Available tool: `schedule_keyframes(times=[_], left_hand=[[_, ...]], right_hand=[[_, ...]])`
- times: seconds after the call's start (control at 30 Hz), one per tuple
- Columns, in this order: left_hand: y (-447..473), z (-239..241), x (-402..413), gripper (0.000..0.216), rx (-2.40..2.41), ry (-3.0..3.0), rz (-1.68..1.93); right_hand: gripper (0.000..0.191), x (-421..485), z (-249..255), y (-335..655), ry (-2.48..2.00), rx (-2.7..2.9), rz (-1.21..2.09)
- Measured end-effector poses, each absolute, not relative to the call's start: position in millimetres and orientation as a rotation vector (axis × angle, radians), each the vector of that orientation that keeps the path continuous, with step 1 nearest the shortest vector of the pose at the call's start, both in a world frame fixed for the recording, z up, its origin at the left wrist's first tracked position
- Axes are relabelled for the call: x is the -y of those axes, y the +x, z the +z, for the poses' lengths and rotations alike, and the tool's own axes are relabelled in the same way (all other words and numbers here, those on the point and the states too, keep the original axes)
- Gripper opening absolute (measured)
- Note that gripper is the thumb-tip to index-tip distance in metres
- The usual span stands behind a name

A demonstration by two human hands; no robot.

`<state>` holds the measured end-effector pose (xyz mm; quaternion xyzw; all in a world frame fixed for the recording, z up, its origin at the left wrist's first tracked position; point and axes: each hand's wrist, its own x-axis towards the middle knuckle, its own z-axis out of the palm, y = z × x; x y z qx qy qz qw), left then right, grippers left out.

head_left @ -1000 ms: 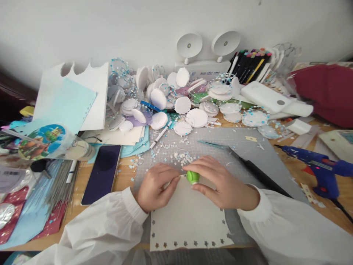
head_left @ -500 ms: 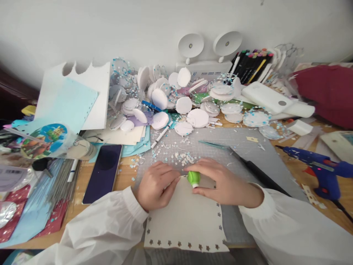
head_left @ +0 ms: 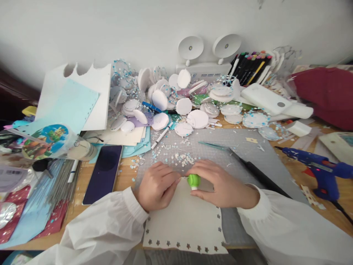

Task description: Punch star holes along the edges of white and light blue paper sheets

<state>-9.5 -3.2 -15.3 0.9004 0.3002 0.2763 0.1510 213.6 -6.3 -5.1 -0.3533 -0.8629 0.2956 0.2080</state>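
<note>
A cream paper sheet (head_left: 184, 217) with small star-shaped holes along its edges lies on the grey cutting mat (head_left: 245, 147) in front of me. My right hand (head_left: 220, 184) is closed around a small green punch (head_left: 193, 180) sitting on the sheet's top edge. My left hand (head_left: 157, 186) is curled, its fingertips pinching the sheet's top edge just left of the punch. Tiny punched paper bits (head_left: 176, 158) lie scattered on the mat beyond my hands.
A dark phone (head_left: 102, 173) lies left of the mat. White foam discs (head_left: 176, 103) pile up behind it. A blue glue gun (head_left: 317, 165) rests at right, black scissors (head_left: 248, 165) beside my right arm, markers (head_left: 249, 66) and a white lamp (head_left: 205, 55) at the wall.
The sheet has turned slightly and slid left under my hands. The punch and both hands stay at its top edge.
</note>
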Motion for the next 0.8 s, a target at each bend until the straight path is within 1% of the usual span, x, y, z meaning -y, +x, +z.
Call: schedule_keyframes(times=[0.13, 0.43, 0.63, 0.7, 0.8], left_hand=[[-9.2, -15.1, 3.0, 0.020, -0.872, 2.580, 0.789], [-8.8, -17.0, 2.9, 0.019, -0.848, 2.613, 0.808], [-10.1, -13.3, -0.1, 0.018, -0.871, 2.687, 0.778], [-11.2, -8.6, 0.2, 0.018, -0.904, 2.797, 0.856], [-10.6, -1.9, 5.2, 0.026, -0.911, 2.956, 1.083]], right_hand=[[0.031, 4.7, -6.4, 212.5, -0.957, 2.394, 0.820], [0.021, 8.0, -11.4, 208.3, -1.055, 2.376, 0.676], [0.018, 8.1, -14.4, 205.3, -1.038, 2.354, 0.655], [0.017, 7.7, -14.1, 204.8, -1.067, 2.353, 0.607], [0.016, 8.0, -13.8, 202.9, -1.091, 2.340, 0.528]])
